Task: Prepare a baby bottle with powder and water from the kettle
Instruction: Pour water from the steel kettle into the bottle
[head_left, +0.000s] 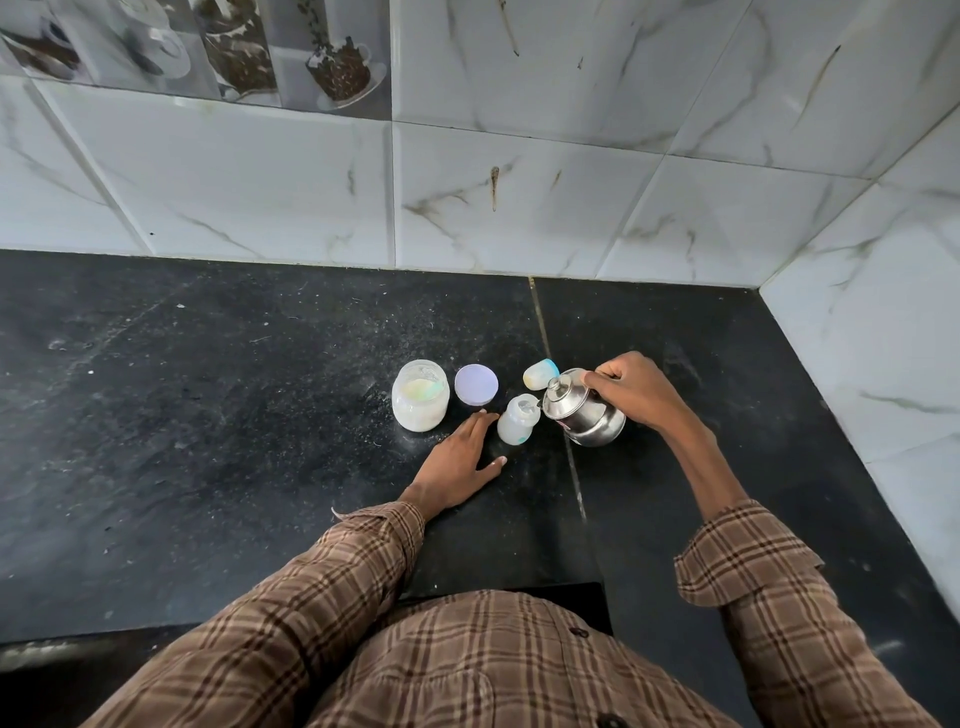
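Note:
A small clear baby bottle (514, 422) stands open on the black counter. My right hand (631, 388) grips a steel kettle (582, 408) and tilts it left, its spout over the bottle's mouth. My left hand (460, 460) lies flat on the counter just left of the bottle, fingers straight, fingertips near its base. An open glass jar of white powder (420, 396) stands further left, with its pale purple lid (476, 384) lying flat beside it. The bottle's cap with teat (540, 374) lies behind the bottle.
The black stone counter (208, 415) meets a white marble-tile wall (519, 197) at the back and another on the right (883, 338). White powder specks dust the counter around the jar. The counter's front edge runs near my body.

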